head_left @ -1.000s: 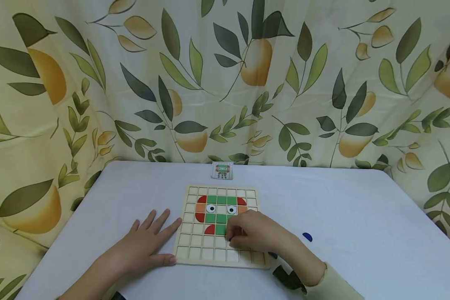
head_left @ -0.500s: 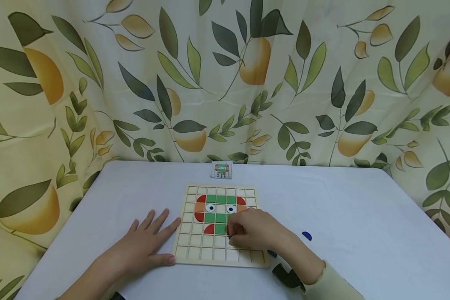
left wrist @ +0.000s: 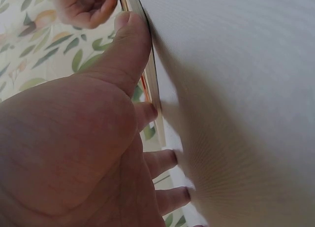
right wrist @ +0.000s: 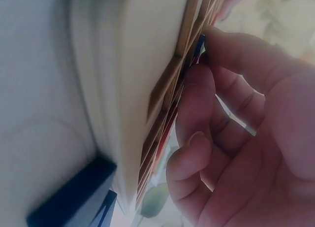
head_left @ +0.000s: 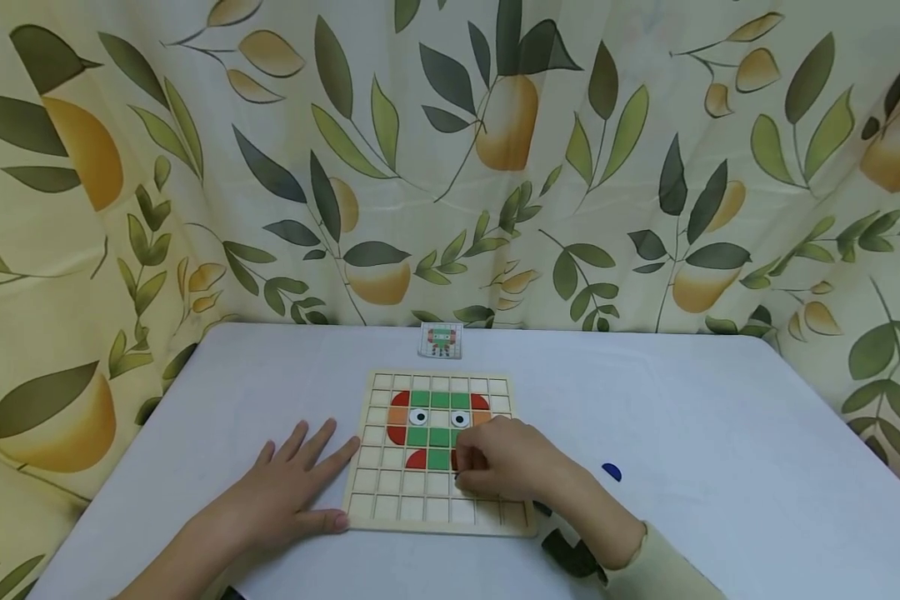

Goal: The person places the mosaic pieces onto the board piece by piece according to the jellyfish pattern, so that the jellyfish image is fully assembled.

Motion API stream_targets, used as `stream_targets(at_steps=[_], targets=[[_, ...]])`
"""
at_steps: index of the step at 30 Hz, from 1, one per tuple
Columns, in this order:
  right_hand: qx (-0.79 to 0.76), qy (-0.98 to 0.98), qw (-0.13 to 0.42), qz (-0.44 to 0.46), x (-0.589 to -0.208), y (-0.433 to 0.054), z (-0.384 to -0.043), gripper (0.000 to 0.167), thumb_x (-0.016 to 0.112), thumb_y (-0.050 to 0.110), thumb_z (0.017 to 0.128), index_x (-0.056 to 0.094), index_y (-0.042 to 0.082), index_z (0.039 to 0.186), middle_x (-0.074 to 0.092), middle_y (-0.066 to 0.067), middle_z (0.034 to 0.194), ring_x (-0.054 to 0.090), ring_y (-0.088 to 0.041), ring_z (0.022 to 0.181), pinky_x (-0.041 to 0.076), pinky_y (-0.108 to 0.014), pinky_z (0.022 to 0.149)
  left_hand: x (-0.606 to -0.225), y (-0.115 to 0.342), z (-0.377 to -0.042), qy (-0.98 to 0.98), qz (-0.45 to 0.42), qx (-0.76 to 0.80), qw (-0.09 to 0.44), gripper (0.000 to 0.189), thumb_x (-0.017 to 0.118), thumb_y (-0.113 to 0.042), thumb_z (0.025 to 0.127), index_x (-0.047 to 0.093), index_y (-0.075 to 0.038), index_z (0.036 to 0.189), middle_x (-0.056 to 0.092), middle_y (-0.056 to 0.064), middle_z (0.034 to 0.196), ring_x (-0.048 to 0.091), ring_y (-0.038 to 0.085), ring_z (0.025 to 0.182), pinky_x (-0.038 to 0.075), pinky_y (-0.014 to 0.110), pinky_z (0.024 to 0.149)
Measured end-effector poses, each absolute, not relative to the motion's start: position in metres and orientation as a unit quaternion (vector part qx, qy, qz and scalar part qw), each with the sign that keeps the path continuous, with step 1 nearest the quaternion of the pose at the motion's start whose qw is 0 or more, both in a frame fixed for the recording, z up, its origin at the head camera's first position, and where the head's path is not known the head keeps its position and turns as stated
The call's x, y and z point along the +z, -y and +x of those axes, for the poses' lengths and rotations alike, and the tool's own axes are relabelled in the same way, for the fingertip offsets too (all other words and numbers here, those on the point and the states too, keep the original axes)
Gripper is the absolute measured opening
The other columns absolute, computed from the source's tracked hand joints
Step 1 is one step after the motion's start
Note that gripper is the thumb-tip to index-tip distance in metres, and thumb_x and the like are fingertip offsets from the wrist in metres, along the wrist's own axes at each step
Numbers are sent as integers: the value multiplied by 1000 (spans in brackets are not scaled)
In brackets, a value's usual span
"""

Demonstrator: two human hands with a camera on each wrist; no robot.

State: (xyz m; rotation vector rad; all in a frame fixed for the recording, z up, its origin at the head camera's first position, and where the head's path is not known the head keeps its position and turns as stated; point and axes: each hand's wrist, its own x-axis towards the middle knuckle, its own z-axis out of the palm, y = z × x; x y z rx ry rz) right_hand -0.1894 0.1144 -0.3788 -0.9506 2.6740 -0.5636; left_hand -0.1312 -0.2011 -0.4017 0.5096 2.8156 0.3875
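A wooden grid board (head_left: 412, 527) lies on the table with green, red, orange and eye tiles set in its upper squares. Thumb and index finger of my right hand (head_left: 510, 458) pinch a small dark blue tile (right wrist: 201, 46), low over the squares just below the red and green row. That hand hides part of the board's right side, including most of a red tile (head_left: 455, 459). My left hand (head_left: 288, 483) lies with spread, straight fingers at the board's left side, the thumb on its lower left corner and the index fingertip at its edge.
A small picture card (head_left: 441, 341) of a tile figure stands at the table's far edge. Right of the board lies a blue half-round tile (head_left: 611, 472). Several dark pieces (head_left: 570, 553) sit by my right forearm. A leaf-and-fruit curtain (head_left: 450, 167) hangs behind the table.
My right hand stays over the same squares, its fingers shifting only slightly as more of the red tile shows beside them. The left hand holds its place.
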Motion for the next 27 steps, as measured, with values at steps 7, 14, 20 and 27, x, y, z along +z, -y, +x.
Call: stream_targets(at_steps=[7, 14, 20, 27], targets=[[-210, -914, 127, -325, -381, -117, -191, 20, 76, 25, 88, 62, 30, 74, 56, 14, 61, 52, -4, 58, 42, -25, 54, -402, 201, -131, -967, 175, 132, 129, 92, 58, -76, 80, 31, -33, 157, 18, 10, 167, 9, 46, 151, 12, 77, 109], [-227, -913, 132, -313, -370, -135, -201, 15, 72, 25, 91, 64, 30, 79, 59, 13, 69, 53, -8, 68, 44, -27, 60, -401, 200, -131, -968, 170, 128, 134, 92, 60, -75, 80, 32, -33, 157, 19, 10, 166, 9, 46, 151, 12, 77, 109], [-217, -921, 167, -276, -359, -158, -211, 11, 73, 21, 90, 66, 28, 84, 60, 8, 73, 55, -12, 70, 46, -29, 61, -401, 199, -132, -968, 170, 126, 134, 93, 60, -75, 80, 31, -32, 157, 19, 10, 166, 9, 47, 151, 12, 78, 109], [-185, -933, 229, -205, -357, -173, -216, 19, 83, 22, 81, 64, 22, 82, 59, 2, 75, 54, -17, 76, 43, -34, 65, -399, 200, -129, -968, 173, 127, 132, 92, 60, -75, 80, 32, -31, 157, 20, 12, 166, 11, 48, 150, 13, 78, 108]])
